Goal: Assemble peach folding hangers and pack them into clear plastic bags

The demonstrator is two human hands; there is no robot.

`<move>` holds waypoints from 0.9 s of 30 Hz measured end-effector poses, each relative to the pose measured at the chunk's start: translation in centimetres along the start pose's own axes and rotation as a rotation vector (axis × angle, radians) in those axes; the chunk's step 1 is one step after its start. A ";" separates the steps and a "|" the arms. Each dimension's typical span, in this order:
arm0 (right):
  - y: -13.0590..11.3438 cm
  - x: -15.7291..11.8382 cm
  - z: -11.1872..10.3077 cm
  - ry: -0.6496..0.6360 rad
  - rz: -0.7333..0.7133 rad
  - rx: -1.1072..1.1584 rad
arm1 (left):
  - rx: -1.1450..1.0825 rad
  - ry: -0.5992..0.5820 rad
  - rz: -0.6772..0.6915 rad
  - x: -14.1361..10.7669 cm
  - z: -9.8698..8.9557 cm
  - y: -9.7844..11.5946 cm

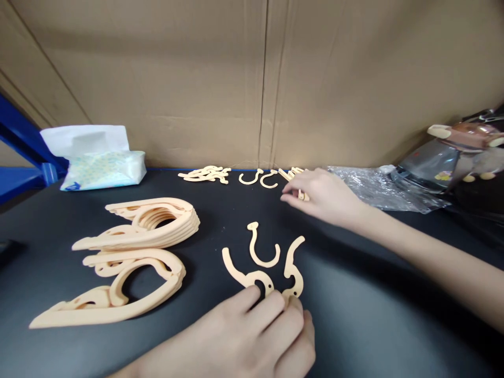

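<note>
My left hand (268,333) is at the bottom centre, its fingers bent and pressed over the lower ends of two curved cream plastic hanger pieces, a left one (235,266) and a right one (290,257). Just beyond them a hanger hook (263,262) lies flat on the black table. Towards the back, my right hand (323,197) reaches across with a small cream piece (303,195) held in its curled fingers. Beside that hand are several short straight cream pieces (285,174), partly hidden behind it. Two more hooks, one (252,181) and another (270,184), lie to their left.
Stacked folding hangers (173,239) and a nearer stack (157,302) occupy the left side. Loose curved pieces (207,173) lie along the back. A tissue pack (104,170) stands back left. Clear plastic wrapping (378,184) and a transparent bag (429,157) are at right, before a cardboard wall (197,94).
</note>
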State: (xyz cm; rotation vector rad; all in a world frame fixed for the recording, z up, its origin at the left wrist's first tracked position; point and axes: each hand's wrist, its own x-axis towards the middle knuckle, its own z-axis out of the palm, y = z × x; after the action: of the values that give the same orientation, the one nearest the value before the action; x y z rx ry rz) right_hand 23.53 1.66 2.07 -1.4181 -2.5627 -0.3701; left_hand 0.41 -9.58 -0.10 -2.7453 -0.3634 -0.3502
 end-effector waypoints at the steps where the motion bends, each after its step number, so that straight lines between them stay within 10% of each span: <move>1: 1.1 0.6 0.3 0.007 0.044 -0.046 | 0.004 0.029 -0.025 0.0 0.0 0.0; 6: 3.9 2.1 2.1 -0.020 0.115 -0.166 | 0.040 0.164 -0.226 -0.2 0.8 0.1; 13: 3.1 2.1 2.9 -0.132 0.076 -0.213 | 0.201 0.055 -0.527 -0.1 1.6 -0.1; 27: 0.8 0.3 2.3 -0.125 0.067 -0.237 | 0.105 0.074 -0.531 0.1 2.1 0.1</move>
State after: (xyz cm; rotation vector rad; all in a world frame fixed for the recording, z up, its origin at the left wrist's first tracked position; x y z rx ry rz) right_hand 23.91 3.01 0.10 -1.6507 -2.6321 -0.6111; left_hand 0.97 -8.92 -1.98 -2.4885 -1.0600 -0.5437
